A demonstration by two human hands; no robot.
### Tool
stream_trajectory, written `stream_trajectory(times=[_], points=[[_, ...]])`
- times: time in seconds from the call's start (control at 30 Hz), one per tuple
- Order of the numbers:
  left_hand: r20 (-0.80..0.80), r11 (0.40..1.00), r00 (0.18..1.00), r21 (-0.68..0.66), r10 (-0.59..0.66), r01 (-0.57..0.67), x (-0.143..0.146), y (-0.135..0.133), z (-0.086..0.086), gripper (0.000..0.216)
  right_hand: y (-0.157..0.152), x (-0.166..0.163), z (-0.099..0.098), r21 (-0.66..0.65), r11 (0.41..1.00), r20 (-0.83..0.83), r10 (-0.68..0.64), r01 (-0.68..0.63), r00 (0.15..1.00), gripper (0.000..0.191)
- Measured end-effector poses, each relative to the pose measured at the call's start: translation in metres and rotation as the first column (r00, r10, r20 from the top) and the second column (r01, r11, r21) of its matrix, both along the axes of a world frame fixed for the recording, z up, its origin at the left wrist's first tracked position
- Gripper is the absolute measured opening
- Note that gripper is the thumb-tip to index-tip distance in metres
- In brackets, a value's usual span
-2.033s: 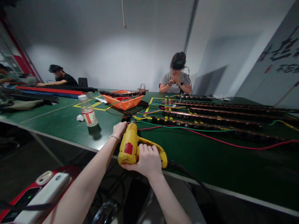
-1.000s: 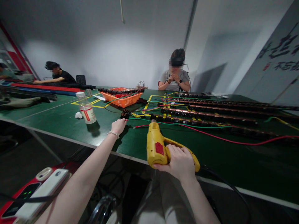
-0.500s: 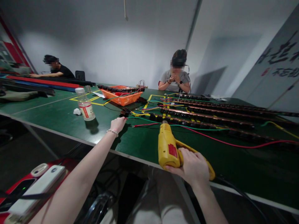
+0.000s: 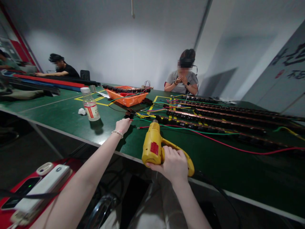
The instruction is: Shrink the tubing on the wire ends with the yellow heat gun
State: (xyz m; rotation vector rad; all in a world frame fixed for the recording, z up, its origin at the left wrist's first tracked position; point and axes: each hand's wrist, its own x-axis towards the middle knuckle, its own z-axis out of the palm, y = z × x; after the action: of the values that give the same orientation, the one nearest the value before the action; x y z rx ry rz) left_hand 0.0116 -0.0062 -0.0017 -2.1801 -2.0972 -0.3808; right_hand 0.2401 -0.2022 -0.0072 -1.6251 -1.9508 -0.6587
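Observation:
My right hand (image 4: pixel 175 163) is wrapped round the handle of a yellow heat gun (image 4: pixel 152 140), whose nozzle points away from me over the table. My left hand (image 4: pixel 124 125) is closed in a pinch on the end of a green wire (image 4: pixel 143 120), a little left of the nozzle. A red wire (image 4: pixel 164 126) with a ring terminal lies just beyond the gun. Past it, several long black and copper strips (image 4: pixel 209 119) with coloured leads lie side by side on the green table (image 4: pixel 114 144).
A clear bottle (image 4: pixel 91 108) stands left of my left hand, near a crumpled white tissue (image 4: pixel 82 111). An orange basket (image 4: pixel 128 99) holds more strips. One co-worker (image 4: pixel 182 76) sits across the table; others work at far left. Phones and a power bank (image 4: pixel 43 187) lie on a red surface.
The heat gun in my right hand has moved left, its nozzle nearer the green wire's end. My left hand keeps its pinch. The whole view has shifted slightly.

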Motion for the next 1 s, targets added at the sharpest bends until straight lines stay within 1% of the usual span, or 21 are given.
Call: stream_trajectory(times=[0.13, 0.33, 0.5, 0.67, 0.83, 1.0], points=[[-0.003, 1.000, 1.000, 0.003, 0.000, 0.000, 0.000, 0.000, 0.000, 0.046, 0.008, -0.024, 0.000, -0.003, 0.998, -0.054, 0.059, -0.059, 0.997, 0.080], [-0.008, 0.999, 1.000, -0.046, 0.010, -0.010, 0.002, -0.001, 0.004, 0.047, 0.019, -0.058, 0.000, -0.007, 0.992, -0.075, 0.124, -0.125, 0.989, 0.078], [-0.006, 0.994, 1.000, -0.108, 0.013, -0.013, 0.000, -0.001, 0.008, 0.039, 0.024, -0.073, -0.002, 0.001, 0.987, -0.082, 0.161, -0.161, 0.984, 0.076], [0.004, 0.994, 1.000, -0.107, 0.006, -0.006, -0.002, 0.000, 0.009, 0.036, 0.024, -0.073, -0.002, 0.001, 0.985, -0.096, 0.171, -0.172, 0.980, 0.076], [0.010, 0.994, 1.000, -0.109, 0.017, -0.015, -0.001, 0.000, 0.008, 0.040, 0.022, -0.065, 0.000, -0.006, 0.981, -0.112, 0.192, -0.194, 0.975, 0.077], [0.000, 1.000, 1.000, -0.028, 0.011, -0.011, 0.000, -0.001, 0.003, 0.047, 0.020, -0.045, -0.001, 0.028, 0.983, -0.110, 0.181, -0.179, 0.977, 0.082]])
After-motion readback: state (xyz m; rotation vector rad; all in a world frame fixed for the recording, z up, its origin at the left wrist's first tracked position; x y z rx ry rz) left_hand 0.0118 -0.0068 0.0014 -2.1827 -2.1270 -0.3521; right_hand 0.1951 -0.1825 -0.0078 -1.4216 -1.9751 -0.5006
